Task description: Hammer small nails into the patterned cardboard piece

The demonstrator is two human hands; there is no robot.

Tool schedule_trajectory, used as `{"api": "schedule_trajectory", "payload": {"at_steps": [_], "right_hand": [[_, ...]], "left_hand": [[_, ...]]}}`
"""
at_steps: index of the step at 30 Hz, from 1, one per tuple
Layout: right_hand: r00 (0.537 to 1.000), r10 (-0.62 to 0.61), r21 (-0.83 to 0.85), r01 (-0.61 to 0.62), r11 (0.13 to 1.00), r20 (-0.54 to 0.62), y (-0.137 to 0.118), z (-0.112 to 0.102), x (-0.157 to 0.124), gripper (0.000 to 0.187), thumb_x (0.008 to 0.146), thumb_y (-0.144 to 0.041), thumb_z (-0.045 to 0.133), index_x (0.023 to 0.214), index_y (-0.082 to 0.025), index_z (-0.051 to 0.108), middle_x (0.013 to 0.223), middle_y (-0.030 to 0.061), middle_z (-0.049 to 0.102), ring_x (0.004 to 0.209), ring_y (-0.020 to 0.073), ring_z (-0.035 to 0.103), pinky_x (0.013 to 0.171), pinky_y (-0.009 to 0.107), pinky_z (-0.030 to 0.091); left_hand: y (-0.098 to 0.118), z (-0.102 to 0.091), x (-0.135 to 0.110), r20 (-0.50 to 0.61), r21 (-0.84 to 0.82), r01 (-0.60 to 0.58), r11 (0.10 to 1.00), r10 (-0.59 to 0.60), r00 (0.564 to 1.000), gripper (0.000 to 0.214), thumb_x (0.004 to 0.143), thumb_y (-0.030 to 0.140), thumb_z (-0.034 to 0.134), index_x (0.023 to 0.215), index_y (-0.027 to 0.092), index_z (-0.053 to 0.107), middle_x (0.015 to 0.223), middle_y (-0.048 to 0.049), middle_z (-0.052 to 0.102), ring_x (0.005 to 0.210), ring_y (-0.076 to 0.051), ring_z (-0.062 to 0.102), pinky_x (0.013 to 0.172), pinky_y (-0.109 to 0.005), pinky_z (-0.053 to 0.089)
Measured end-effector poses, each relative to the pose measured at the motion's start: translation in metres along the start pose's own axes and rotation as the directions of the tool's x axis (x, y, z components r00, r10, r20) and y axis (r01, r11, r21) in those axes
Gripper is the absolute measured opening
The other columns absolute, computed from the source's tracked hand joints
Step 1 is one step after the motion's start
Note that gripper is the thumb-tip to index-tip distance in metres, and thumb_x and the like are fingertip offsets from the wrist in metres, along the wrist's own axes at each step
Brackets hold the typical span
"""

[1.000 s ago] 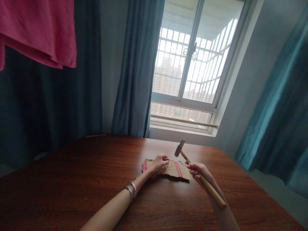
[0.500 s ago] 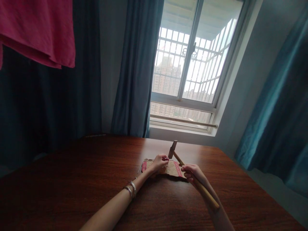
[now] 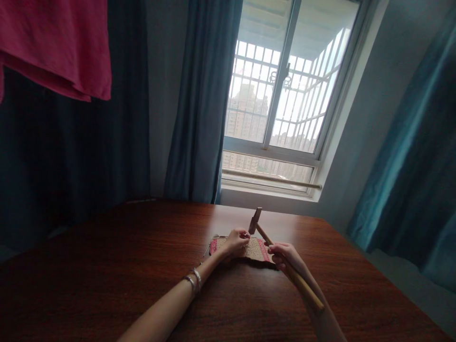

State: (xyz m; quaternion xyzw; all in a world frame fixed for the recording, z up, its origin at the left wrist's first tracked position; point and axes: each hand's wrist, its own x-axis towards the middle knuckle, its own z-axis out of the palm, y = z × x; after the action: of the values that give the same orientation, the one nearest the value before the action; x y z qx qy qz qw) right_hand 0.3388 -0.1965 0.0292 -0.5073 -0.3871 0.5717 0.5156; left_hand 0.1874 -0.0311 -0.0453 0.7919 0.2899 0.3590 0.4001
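Note:
A small flat tan board [image 3: 253, 248] with pink stripes lies on the brown wooden table [image 3: 107, 275]. My left hand [image 3: 234, 243] rests on the board with its fingertips pinched together on something too small to name. My right hand [image 3: 287, 256] is wrapped round the wooden handle of a hammer [image 3: 281, 262]. The hammer's metal head [image 3: 255, 221] hangs just right of my left fingertips, above the board. Bracelets circle my left wrist.
A thin metal pin [image 3: 206, 250] lies left of the board. Behind the table are a barred window [image 3: 281, 95], blue curtains [image 3: 199, 104] on both sides and a pink cloth [image 3: 53, 42] hanging at the upper left.
The hammer head has swung left and down toward my left fingertips, and my right hand has shifted left with it. My left hand has stayed on the board.

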Motion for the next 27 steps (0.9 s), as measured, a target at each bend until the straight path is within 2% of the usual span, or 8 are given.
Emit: {"api": "schedule_trajectory", "payload": {"at_steps": [10,16,27], "right_hand": [[1.000,-0.023,-0.020,0.023,1.000,0.004,-0.003,0.008,-0.005,0.021,0.054,-0.029,0.065,0.064,-0.014,0.054,0.044,-0.0072,0.038,0.036,0.0035,0.030,0.032,0.018,0.017],[0.999,-0.027,-0.012,0.027,1.000,-0.016,-0.005,0.013,-0.006,0.030,0.053,-0.027,0.065,0.077,-0.011,0.059,0.045,-0.0072,0.040,0.036,0.0039,0.031,0.033,0.018,0.017],[0.999,-0.049,-0.049,0.048,0.998,-0.018,0.001,0.014,-0.004,0.029,0.053,-0.029,0.065,0.075,-0.011,0.061,0.047,-0.0053,0.045,0.036,0.0045,0.034,0.033,0.019,0.020]], "left_hand": [[-0.004,0.001,0.001,0.004,-0.009,0.004,1.000,-0.004,1.000,0.023,0.065,0.025,0.058,0.080,0.010,0.067,0.078,-0.0071,0.067,0.073,-0.017,0.059,0.066,-0.025,0.044],[-0.005,0.002,0.002,0.006,-0.008,0.008,1.000,-0.008,1.000,0.023,0.065,0.026,0.058,0.079,0.010,0.067,0.077,-0.0069,0.066,0.072,-0.017,0.059,0.065,-0.024,0.044],[-0.005,0.005,0.002,0.017,-0.063,0.033,0.997,-0.032,0.999,0.025,0.064,0.021,0.055,0.083,0.009,0.066,0.080,-0.0070,0.066,0.072,-0.017,0.059,0.061,-0.023,0.043]]}}
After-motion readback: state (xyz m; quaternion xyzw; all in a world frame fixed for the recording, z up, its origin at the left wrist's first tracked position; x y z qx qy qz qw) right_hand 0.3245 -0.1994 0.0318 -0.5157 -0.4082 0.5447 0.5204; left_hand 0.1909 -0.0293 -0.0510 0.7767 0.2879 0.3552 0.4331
